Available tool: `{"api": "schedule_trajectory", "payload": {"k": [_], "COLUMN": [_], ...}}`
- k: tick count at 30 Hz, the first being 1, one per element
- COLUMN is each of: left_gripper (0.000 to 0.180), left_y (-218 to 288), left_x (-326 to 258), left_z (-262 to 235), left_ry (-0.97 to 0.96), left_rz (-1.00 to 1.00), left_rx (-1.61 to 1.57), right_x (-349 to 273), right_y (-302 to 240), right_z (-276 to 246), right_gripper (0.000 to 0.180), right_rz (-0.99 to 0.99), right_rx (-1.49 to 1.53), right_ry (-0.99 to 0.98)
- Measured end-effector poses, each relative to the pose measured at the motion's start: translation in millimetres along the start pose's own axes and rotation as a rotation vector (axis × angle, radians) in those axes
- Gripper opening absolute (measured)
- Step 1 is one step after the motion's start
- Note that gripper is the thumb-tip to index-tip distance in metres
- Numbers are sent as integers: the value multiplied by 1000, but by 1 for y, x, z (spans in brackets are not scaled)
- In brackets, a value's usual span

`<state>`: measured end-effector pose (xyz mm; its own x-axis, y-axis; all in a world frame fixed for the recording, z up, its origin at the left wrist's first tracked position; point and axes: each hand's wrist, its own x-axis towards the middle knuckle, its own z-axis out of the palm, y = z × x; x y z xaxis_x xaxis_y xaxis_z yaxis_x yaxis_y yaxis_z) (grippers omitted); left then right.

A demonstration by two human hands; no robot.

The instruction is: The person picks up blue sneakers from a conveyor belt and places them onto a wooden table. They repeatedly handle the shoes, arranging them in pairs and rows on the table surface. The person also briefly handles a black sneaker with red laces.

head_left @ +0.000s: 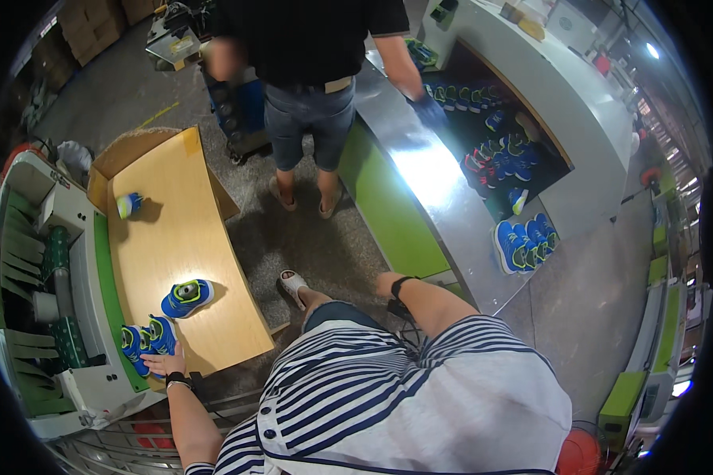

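Note:
My left hand [165, 364] lies flat at the near end of a wooden table [182, 237], fingers apart, its fingertips at a pair of blue shoes with lime trim [146, 339]. It grips nothing. Another blue shoe [187, 297] lies on the table just beyond the pair, and a third shoe [128, 204] lies far up the table. My right arm is bent out to the right, with a black band at the wrist [400, 286]. The right hand itself is tucked against my side, so its fingers cannot be made out.
Another person in a black shirt and denim shorts [309, 95] stands ahead, one gloved hand [432, 111] on a steel counter [420, 174]. Several blue shoes [523, 241] lie in the dark channel behind the counter. A white and green machine [47, 285] borders the table's left side.

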<state>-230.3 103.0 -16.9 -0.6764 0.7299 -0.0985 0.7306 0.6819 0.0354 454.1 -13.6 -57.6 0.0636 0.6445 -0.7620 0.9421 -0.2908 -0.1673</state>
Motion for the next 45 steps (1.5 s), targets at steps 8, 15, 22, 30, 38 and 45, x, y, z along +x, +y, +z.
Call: {"api": "schedule_trajectory", "payload": {"k": [8,15,22,30,38,45], "left_gripper": [150,150,149,148,149,150], "left_y": [10,5,5,2,2,0], "left_x": [-2,-1,-2,0,1,1], "left_z": [3,2,2,3,8,10], "left_ry": [3,-2,-12,14,62,76], "left_rz": [12,21,20,24,35,60], "left_rx": [-44,-26,-47,-46,-76,-64], "right_x": [-3,-23,-27,-26,-32,-29], "right_y": [30,-7,-8,3,2,1], "right_z": [24,6,6,10,12,15], "right_gripper": [39,37,40,40,34,33], "right_rz": [-264,6,0,12,-27,-19], "right_rx": [-219,307,271,219,231,233], "right_ry": [9,79,66,33,61,53]}}
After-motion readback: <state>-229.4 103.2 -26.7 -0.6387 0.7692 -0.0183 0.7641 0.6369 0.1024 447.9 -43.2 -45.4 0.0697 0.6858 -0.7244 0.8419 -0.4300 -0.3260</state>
